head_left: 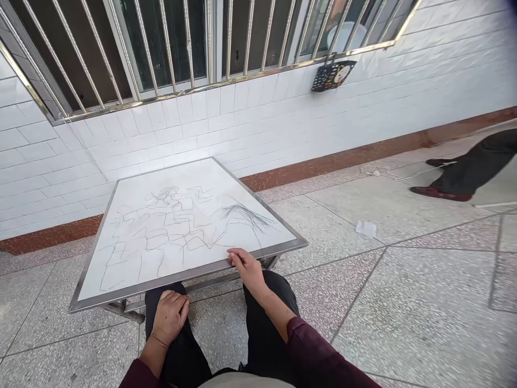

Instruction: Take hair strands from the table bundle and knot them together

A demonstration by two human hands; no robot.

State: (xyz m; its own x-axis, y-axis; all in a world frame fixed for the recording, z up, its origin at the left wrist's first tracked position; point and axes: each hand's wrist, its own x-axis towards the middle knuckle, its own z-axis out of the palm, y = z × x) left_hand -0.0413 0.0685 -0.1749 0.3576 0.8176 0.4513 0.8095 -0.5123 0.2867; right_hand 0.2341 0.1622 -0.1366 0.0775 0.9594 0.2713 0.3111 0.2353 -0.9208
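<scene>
From my remote station I see the person's right hand (246, 269) loosely curved, its fingers (235, 257) resting on the steel rim of a low white table (161, 284), with no closed grip. The left hand (169, 318) lies half open over the left thigh (161, 290), holding nothing. The table stands just ahead of the knees, its top marked with dark scribbled lines (169, 237) and a tangle of black strands (246, 215). From the window bars (189, 43) hangs a patterned black pouch (333, 75); I can't read any print on it. A scrap of white paper (365, 229) lies on the terrazzo floor (404, 302), and a co-worker's dark trousers (472, 161) show at the right.
</scene>
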